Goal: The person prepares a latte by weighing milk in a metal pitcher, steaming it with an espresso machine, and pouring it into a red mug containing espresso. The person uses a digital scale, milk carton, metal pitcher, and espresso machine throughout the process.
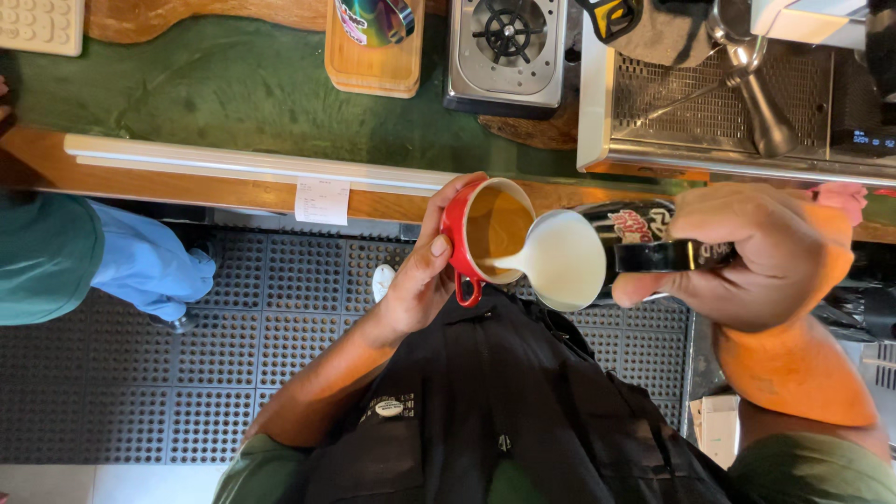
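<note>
Left hand wrapped round tilted red cup of coffee; right hand closed on milk pitcher, spout at rim. Pouring underway, cup partly filled, above floor mat.

A green-topped counter with a wooden front edge carries a wooden tray near its middle, a steel drip grate unit just beside that, and an espresso machine at its right end. A paper slip hangs on the front edge.
</note>
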